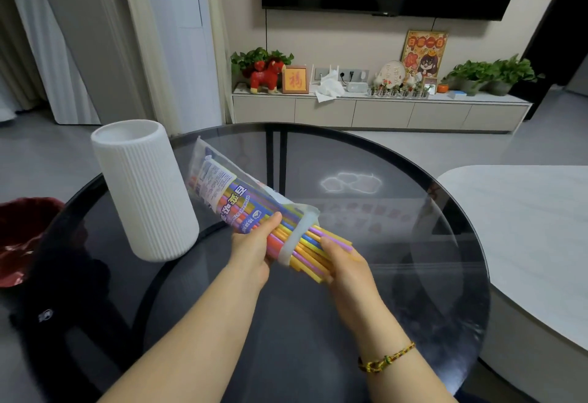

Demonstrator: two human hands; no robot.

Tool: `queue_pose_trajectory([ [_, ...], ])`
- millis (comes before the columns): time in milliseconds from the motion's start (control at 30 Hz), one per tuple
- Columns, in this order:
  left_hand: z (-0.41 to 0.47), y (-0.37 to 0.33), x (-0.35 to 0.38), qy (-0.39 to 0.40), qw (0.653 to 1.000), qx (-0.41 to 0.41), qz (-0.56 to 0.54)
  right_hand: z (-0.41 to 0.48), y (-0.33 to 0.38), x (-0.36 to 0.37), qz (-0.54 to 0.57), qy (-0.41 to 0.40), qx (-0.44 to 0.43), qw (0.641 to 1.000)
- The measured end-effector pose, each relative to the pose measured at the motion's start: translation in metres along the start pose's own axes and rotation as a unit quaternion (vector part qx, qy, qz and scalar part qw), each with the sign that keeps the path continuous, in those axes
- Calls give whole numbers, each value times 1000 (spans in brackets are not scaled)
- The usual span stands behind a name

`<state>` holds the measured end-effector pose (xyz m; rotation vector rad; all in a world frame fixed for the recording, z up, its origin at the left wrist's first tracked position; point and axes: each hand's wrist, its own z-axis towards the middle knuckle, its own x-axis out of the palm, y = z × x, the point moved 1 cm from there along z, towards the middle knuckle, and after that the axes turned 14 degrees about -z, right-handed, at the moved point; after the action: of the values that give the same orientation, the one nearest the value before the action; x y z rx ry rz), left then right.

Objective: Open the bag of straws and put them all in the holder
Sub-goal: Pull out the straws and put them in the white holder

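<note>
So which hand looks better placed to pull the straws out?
Probably the right hand: it already grips the straws poking from the bag, while the left hand steadies the bag.

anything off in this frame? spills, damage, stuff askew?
Nothing stands out. The bag is open at its near end, straws sticking out between the left hand and right hand. The white ribbed holder stands upright on the glass table, no straws seen in it.

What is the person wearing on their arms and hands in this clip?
Both forearms are bare, with no sleeves in view and no gloves. The right wrist carries a thin braided cord bracelet, yellow-gold with a small green knot. The left hand and right hand show no rings or watch.
</note>
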<state>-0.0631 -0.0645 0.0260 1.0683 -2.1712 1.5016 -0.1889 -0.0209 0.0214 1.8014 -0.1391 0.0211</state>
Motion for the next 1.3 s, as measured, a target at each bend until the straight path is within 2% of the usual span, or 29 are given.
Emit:
queue_pose_trajectory([
  [100,3,-8,-2,-4,999,12,31,0,6,-17,-42,89,7,995],
  [233,5,-10,-4,0,993,41,110,7,22,-33,-199,114,35,973],
  [400,4,-6,-3,7,985,64,160,16,32,-13,-436,131,52,889],
  [533,4,-3,-2,9,978,104,182,25,27,-1,-538,112,28,835],
  [633,2,1,-6,9,965,125,229,30,23,1,-579,96,21,809],
  [700,-1,4,-11,-1,933,173,316,31,24,3,-603,86,14,793],
  [767,-6,7,-19,-23,864,248,438,30,26,5,-638,78,-2,766],
  [833,-8,12,-26,9,783,313,537,29,29,6,-675,66,-18,734],
  [900,-6,18,-30,90,721,305,615,30,29,4,-700,65,-27,711],
  [967,-3,22,-33,131,673,275,674,32,28,-1,-724,69,-30,685],
  [1100,1,26,-31,130,628,263,721,35,29,-16,-757,75,-19,649],
  [1300,2,26,-32,134,619,254,731,17,34,-46,-763,90,3,641],
])
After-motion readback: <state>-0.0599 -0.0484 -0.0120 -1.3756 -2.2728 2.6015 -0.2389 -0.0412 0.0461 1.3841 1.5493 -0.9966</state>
